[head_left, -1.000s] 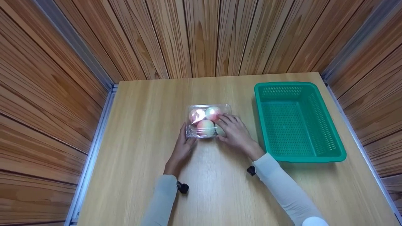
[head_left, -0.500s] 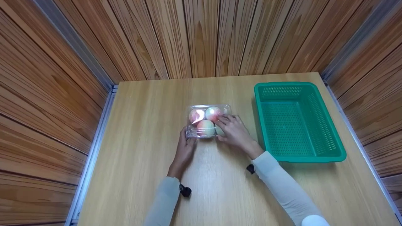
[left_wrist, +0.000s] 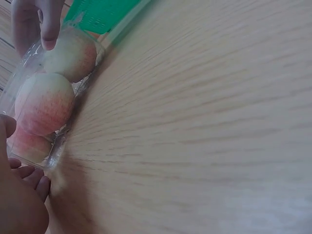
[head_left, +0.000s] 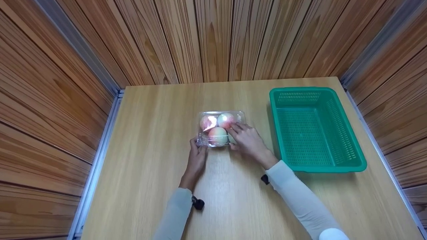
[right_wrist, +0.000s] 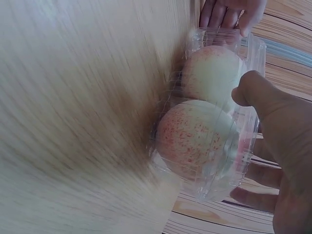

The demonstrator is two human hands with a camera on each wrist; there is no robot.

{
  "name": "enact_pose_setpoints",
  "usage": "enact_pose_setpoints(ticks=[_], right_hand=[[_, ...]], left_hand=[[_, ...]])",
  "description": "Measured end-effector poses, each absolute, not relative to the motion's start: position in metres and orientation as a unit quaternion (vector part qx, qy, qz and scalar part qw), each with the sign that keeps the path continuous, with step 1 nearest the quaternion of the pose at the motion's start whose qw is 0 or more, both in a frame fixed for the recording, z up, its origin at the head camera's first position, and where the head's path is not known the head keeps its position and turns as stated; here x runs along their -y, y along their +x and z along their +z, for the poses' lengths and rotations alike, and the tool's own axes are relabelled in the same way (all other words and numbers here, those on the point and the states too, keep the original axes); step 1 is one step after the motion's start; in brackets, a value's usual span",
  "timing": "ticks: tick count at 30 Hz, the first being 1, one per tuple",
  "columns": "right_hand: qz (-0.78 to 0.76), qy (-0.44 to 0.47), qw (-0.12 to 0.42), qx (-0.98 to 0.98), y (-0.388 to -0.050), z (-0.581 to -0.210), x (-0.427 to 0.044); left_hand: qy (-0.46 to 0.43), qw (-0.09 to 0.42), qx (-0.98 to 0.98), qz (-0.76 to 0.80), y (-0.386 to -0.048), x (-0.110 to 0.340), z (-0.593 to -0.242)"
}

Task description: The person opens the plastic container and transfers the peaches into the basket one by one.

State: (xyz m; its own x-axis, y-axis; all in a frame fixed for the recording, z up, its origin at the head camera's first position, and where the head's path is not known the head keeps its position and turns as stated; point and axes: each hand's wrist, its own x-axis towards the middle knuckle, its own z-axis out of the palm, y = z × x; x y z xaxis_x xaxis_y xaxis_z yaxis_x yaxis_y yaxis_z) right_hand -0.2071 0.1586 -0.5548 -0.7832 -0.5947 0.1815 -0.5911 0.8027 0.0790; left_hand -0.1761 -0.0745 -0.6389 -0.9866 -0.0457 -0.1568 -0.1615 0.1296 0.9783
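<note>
A clear plastic clamshell box (head_left: 204, 140) stands on the wooden table, its lid over several pale, pink-blushed peaches (head_left: 218, 135). My left hand (head_left: 196, 159) grips the box's near left corner, with thumb and fingers on either side of it in the left wrist view. On the right, my right hand (head_left: 248, 141) holds the box, fingers over the lid and thumb at the near side. Two peaches (right_wrist: 197, 139) show through the near wall in the right wrist view. The right hand partly covers the box's right end.
To the right of the box is a green plastic basket (head_left: 278, 133) with perforated walls and nothing inside. Wood-panelled walls (head_left: 213, 43) with metal corner posts (head_left: 96, 63) enclose the table (head_left: 150, 133) at the back and sides.
My left hand has slid slightly toward me along the box's left side to its near corner. The right hand has shifted only a little, and the box has stayed nearly in place.
</note>
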Motion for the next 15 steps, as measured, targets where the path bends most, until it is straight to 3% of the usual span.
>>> enact_pose_setpoints(ticks=[15], right_hand=[[-0.037,0.303,0.155,0.94,-0.205,-0.567,-0.149]], left_hand=[[-0.072,0.034,-0.742,0.665,-0.175,0.073,-0.638]])
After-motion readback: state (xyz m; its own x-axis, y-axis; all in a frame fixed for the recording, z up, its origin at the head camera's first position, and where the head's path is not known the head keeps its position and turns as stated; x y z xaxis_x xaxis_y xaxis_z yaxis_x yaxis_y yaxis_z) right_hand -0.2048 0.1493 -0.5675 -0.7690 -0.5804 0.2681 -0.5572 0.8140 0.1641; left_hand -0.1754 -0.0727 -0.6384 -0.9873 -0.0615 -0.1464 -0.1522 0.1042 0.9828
